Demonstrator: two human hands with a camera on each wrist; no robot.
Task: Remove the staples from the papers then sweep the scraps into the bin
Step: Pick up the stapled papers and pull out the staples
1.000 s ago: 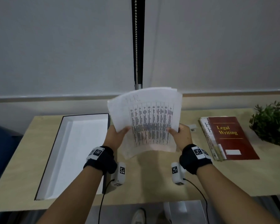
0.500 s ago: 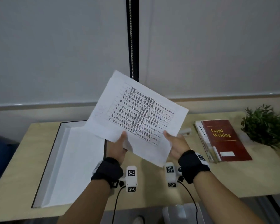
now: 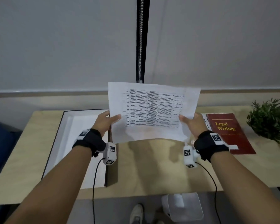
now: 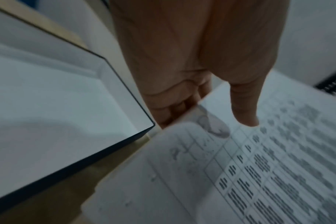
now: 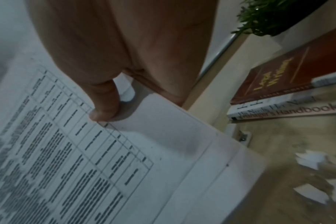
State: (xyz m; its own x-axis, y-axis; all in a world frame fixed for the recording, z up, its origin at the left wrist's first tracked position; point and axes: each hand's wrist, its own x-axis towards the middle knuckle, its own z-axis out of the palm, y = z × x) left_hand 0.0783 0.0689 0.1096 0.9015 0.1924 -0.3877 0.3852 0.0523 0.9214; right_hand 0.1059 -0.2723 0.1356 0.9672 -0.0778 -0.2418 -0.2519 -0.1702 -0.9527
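Observation:
A stack of printed papers (image 3: 152, 110) with a table on the top sheet hangs in landscape above the wooden desk (image 3: 144, 167). My left hand (image 3: 111, 118) pinches its left edge, thumb on top (image 4: 244, 109) and fingers underneath. The right edge is pinched the same way by my right hand (image 3: 188, 120), whose thumb (image 5: 104, 109) presses on the top sheet (image 5: 105, 159). Torn paper scraps (image 5: 313, 157) lie on the desk under the right side of the stack. I see no staple in the blurred wrist views.
A shallow white box with a black rim (image 3: 68, 143) lies on the desk's left half. Red and white books (image 3: 228, 131) and a green plant (image 3: 268, 117) sit at the right. A small white object (image 5: 242, 136) lies beside the books. A white bin (image 3: 183, 206) stands below the desk's front edge.
The papers have turned from portrait through a tilt into landscape. Both hands moved apart to the short edges, still holding the stack.

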